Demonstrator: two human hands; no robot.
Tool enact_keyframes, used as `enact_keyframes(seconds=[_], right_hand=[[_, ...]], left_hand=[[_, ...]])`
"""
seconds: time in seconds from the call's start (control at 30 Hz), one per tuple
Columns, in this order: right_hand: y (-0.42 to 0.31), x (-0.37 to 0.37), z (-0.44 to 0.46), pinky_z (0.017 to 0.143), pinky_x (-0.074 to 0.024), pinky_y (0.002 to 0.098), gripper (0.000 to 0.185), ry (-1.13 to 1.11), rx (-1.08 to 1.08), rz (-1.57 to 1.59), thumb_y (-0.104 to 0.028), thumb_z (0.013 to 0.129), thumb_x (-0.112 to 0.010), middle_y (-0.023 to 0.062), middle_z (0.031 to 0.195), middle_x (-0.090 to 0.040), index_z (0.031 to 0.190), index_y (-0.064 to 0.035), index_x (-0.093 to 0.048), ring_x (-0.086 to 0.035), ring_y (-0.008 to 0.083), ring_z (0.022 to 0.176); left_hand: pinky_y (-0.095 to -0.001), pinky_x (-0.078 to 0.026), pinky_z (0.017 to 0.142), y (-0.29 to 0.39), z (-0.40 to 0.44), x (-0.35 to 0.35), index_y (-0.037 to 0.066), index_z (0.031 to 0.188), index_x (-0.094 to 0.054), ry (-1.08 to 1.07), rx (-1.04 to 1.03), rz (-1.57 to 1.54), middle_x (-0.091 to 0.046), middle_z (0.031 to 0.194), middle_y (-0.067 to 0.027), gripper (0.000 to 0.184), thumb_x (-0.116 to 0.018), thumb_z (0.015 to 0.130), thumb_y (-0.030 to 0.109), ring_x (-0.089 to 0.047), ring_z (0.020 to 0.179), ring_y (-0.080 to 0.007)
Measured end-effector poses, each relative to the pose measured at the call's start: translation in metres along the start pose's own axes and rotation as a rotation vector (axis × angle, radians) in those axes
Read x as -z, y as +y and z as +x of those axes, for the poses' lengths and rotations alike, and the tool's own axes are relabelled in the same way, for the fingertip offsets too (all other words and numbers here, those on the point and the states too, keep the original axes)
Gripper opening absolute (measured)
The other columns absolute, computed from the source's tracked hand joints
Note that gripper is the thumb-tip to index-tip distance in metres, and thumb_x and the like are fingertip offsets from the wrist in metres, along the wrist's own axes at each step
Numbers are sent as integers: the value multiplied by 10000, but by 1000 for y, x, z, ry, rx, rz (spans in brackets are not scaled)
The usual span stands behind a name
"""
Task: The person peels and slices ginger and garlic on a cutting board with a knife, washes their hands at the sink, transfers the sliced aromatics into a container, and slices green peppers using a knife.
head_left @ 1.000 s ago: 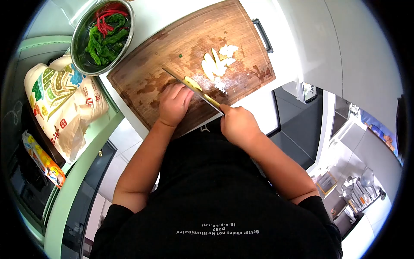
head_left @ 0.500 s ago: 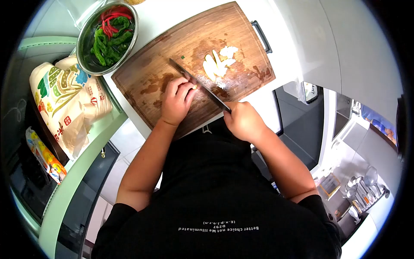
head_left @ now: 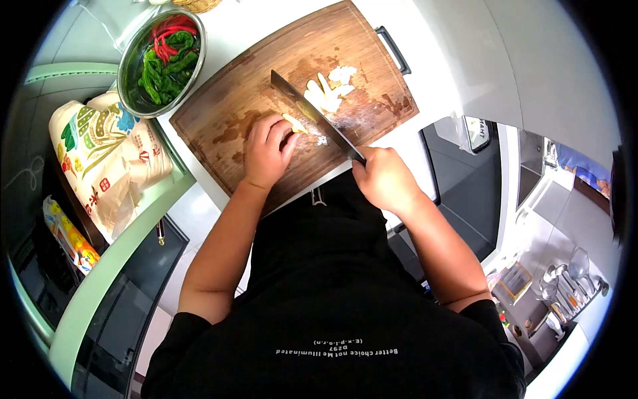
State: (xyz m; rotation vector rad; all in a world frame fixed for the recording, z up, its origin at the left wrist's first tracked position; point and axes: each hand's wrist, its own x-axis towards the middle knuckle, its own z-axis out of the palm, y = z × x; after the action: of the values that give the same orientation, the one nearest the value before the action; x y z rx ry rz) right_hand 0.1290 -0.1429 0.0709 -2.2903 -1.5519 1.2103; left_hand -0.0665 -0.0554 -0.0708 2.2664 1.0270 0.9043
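Note:
My right hand [head_left: 385, 178] is wrapped round the handle of a wide-bladed kitchen knife [head_left: 314, 114], whose dark blade slants up and left across the wooden cutting board [head_left: 229, 90]. Left of the blade, my left hand [head_left: 268, 153] is bent over the board with its fingertips on a pale yellow piece [head_left: 294, 122], possibly ginger or garlic. A gap shows between that piece and the knife. Beyond the blade lie several pale yellow slices [head_left: 321, 97] and a small whitish chopped heap [head_left: 343, 74]. Wet stains mark the board.
A metal bowl [head_left: 202, 58] with green peppers [head_left: 163, 73] and red peppers [head_left: 174, 30] stands at the board's upper left. Below it is a printed bag [head_left: 109, 159]. The board has a black handle [head_left: 394, 50] on its right. Utensils [head_left: 565, 286] hang at far right.
The knife has shifted slightly right, away from my left fingers, opening a gap beside the pale piece. My left hand has moved a little left, exposing more of that piece.

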Motion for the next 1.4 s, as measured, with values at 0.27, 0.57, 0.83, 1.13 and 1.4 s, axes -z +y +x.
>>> enact_keyframes(seconds=[0.27, 0.57, 0.83, 1.13, 1.4], right_hand=[[6, -5, -3, 766, -538, 505, 199, 6, 15, -15, -103, 816, -537, 269, 750, -651, 915, -10, -683, -660, 432, 750], [-2, -29, 7, 712, -546, 499, 180, 26, 63, -109, -125, 823, -541, 236, 742, -669, 892, -24, -674, -672, 412, 736], [-6, -30, 1, 670, -548, 506, 180, -30, 49, -208, -124, 828, -539, 246, 709, -661, 916, 2, -634, -673, 411, 684], [-6, -31, 3, 697, -557, 494, 165, -142, -29, -252, -106, 832, -533, 254, 755, -671, 902, 15, -620, -683, 406, 719], [-15, -50, 44, 777, -558, 477, 175, -130, -58, -187, -105, 820, -561, 258, 832, -685, 884, 10, -675, -691, 403, 820]], left_hand=[[-398, -512, 818, -2, 0, 3, 68, 955, -679, -76, -10, -12, -632, 1033, -82, 194, -753, 784, 123, -616, 941, -298], [-388, -515, 780, -6, -7, 0, 66, 872, -696, -7, 18, -23, -663, 956, -67, 118, -753, 777, 107, -634, 875, -287], [-375, -504, 715, -4, -2, 3, 79, 870, -702, 8, -60, 112, -671, 932, -52, 166, -775, 727, 118, -617, 813, -269], [-376, -498, 743, -5, 1, 4, 80, 861, -705, 17, -73, 66, -669, 919, -52, 157, -771, 720, 95, -621, 818, -263], [-385, -485, 766, -8, 0, 7, 80, 871, -702, -29, -67, 72, -659, 930, -58, 144, -761, 741, 99, -618, 861, -269]])
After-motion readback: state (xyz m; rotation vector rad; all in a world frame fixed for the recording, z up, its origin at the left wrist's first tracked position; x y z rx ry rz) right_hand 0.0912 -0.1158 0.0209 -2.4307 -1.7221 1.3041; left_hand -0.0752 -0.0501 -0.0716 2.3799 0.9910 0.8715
